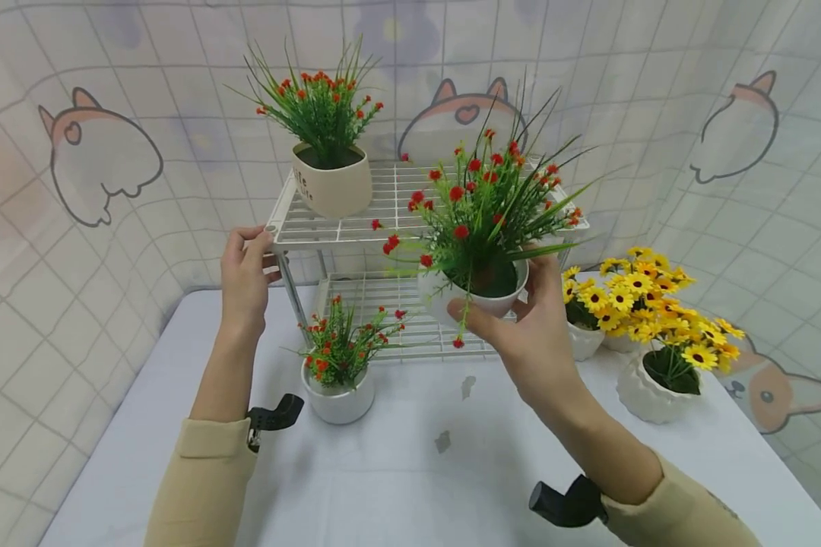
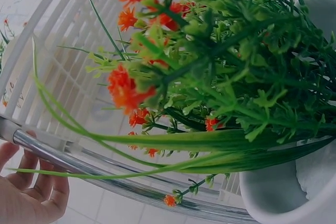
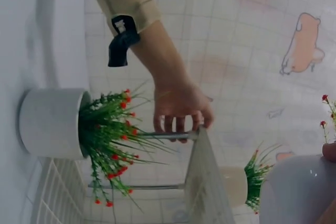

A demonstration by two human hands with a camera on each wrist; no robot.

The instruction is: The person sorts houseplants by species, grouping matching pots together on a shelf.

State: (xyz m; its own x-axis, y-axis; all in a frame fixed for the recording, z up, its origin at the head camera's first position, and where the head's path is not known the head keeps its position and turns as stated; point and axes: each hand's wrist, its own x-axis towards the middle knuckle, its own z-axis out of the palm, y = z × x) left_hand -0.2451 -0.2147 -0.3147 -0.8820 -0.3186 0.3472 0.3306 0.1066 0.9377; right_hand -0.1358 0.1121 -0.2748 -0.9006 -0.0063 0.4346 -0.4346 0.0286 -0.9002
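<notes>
My right hand [image 1: 537, 334] grips a white flowerpot [image 1: 434, 296] of red flowers and long green blades, thumb on the near side of its rim. The pot is raised in front of the two-tier white wire rack [image 1: 390, 194]. At the rack's upper left front corner, my left hand [image 1: 245, 277] holds the edge, its fingers curled by the metal post [image 2: 58, 156]. A cream pot [image 1: 338, 182] with orange-red flowers stands on the top tier's left side. In front of the lower tier, a smaller white pot [image 1: 342, 399] of red flowers sits on the table.
To the right of the rack stand several white pots with yellow flowers, the nearest a ribbed pot [image 1: 650, 391]. A white cloth [image 1: 410, 486] covers the table. Behind hangs a tiled-pattern curtain [image 1: 198, 45] with cartoon animals.
</notes>
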